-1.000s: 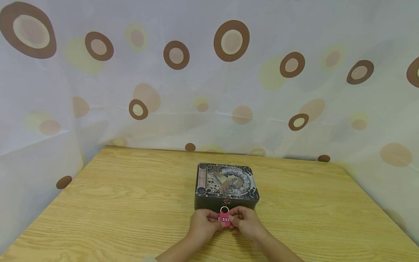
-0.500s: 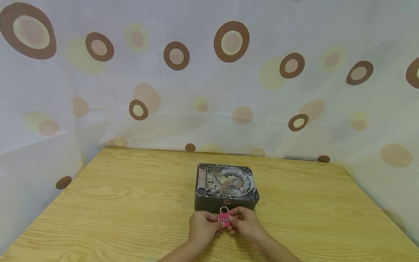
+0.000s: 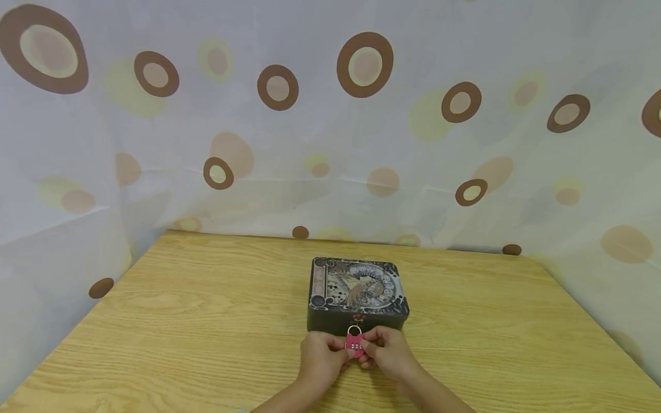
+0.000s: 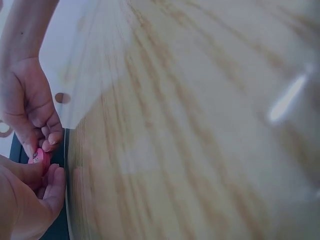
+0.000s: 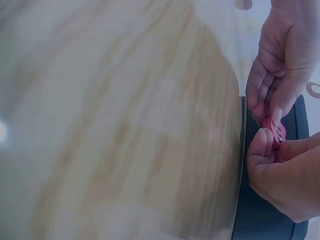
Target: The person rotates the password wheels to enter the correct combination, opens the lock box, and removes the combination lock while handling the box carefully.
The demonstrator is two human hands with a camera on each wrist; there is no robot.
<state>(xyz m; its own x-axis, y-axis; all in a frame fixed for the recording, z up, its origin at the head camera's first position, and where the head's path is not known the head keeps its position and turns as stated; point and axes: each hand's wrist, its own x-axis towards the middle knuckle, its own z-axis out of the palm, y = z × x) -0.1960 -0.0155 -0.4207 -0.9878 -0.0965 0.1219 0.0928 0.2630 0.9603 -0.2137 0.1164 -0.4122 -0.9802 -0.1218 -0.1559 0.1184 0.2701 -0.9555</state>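
Note:
A small pink combination padlock with number dials on its face is held between both hands, in front of a dark tin box with a printed lid. Its metal shackle points up toward the red-marked clasp on the box front; whether it passes through the clasp is too small to tell. My left hand pinches the padlock from the left, thumb low on its face. From the other side my right hand pinches it, thumb by the dials. Both wrist views show the pink lock between the fingertips.
The box lid is down. Around it lies a wood-grain table, and a white curtain with brown and yellow circles hangs along the back and sides.
Both hands stay on the padlock, with only slight shifts of the left hand and wrist. The box has not moved.

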